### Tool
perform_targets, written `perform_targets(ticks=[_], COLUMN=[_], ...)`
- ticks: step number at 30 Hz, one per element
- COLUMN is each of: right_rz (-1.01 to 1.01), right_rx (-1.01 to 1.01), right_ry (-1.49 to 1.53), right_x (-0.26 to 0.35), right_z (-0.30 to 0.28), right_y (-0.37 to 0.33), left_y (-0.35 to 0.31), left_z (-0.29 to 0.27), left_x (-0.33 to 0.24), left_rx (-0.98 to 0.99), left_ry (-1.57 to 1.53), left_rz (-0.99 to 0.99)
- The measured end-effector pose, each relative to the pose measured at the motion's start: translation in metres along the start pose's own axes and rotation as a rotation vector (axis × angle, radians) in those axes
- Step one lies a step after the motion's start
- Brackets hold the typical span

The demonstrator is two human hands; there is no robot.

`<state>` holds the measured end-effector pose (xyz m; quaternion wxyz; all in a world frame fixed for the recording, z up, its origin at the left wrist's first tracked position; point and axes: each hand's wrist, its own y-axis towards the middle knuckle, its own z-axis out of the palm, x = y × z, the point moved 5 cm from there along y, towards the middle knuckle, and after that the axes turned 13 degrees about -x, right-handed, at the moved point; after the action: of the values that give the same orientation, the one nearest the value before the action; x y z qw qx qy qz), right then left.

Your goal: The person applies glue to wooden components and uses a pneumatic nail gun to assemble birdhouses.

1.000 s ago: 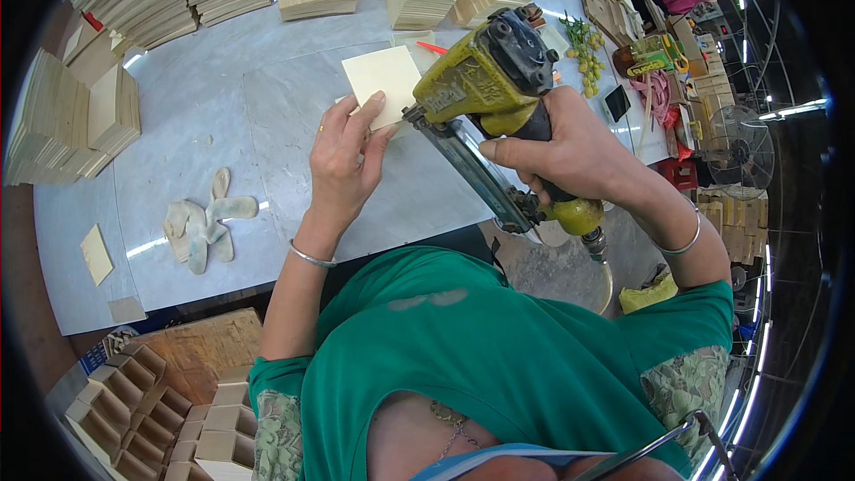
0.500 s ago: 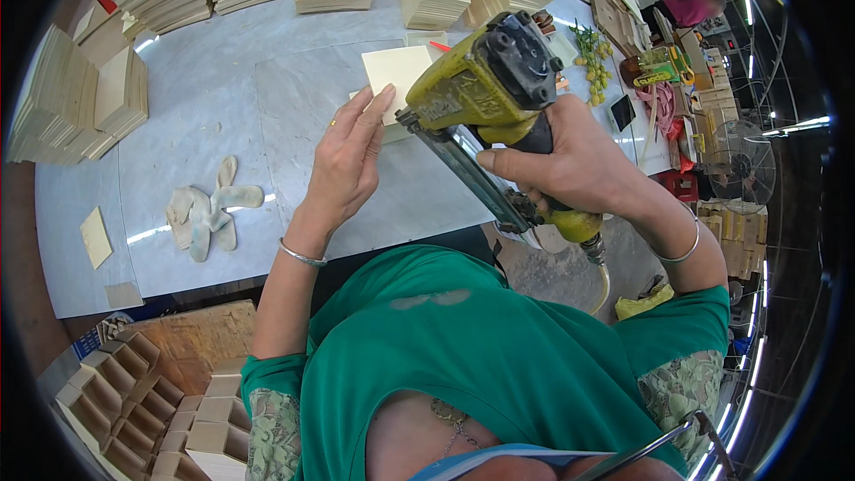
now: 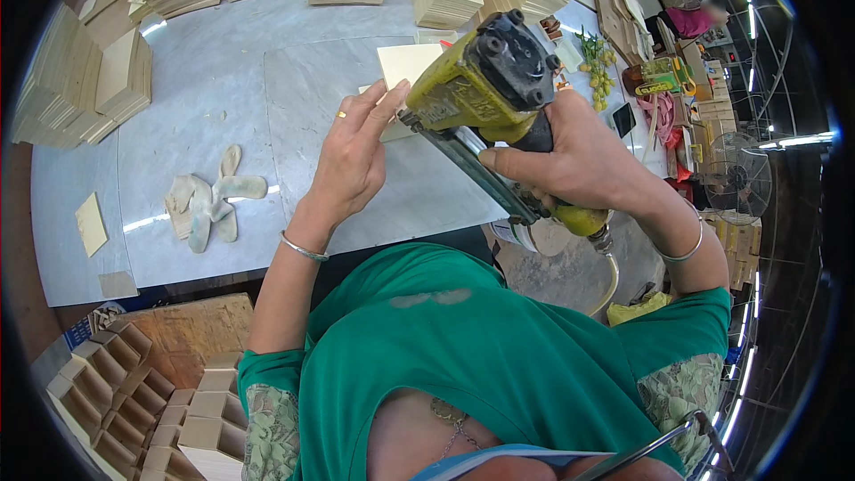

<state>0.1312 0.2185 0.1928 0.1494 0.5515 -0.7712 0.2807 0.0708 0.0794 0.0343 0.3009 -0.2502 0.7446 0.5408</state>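
Observation:
My right hand (image 3: 570, 151) is closed round the grip of a yellow and black pneumatic nail gun (image 3: 468, 80), which has a long metal magazine and an air hose (image 3: 613, 281) at its lower end. The gun's nose meets the near edge of a pale wooden panel (image 3: 405, 64). With its fingers pressed on that panel's left side, my left hand (image 3: 354, 147) holds it against another wooden piece under it. Most of that lower piece is hidden behind the gun and my fingers.
Stacks of wooden boards (image 3: 85, 80) line the table's left and far edges. Work gloves (image 3: 214, 200) lie to the left, past a loose thin board (image 3: 90, 224). Open wooden boxes (image 3: 125, 392) are piled at lower left. Green-yellow fruit (image 3: 598, 71) and a phone (image 3: 623, 119) lie at right.
The view has shifted slightly, so the table and stacks sit a little differently. My left hand has tilted slightly, its fingertips closer to the gun's nose; both hands keep their holds.

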Motion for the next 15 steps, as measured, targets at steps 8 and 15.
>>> perform_targets(ticks=[8, 15], right_rz=[-0.012, -0.045], right_rx=[0.011, -0.129], right_ry=[-0.104, 0.046], right_x=[-0.001, -0.027], right_z=[0.001, -0.017], right_y=[0.001, -0.017], left_y=[-0.001, 0.003], left_z=[0.0, -0.002], left_x=[-0.002, -0.01], left_rx=[-0.001, -0.041], left_ry=[0.009, 0.06], left_rz=[0.001, -0.01])
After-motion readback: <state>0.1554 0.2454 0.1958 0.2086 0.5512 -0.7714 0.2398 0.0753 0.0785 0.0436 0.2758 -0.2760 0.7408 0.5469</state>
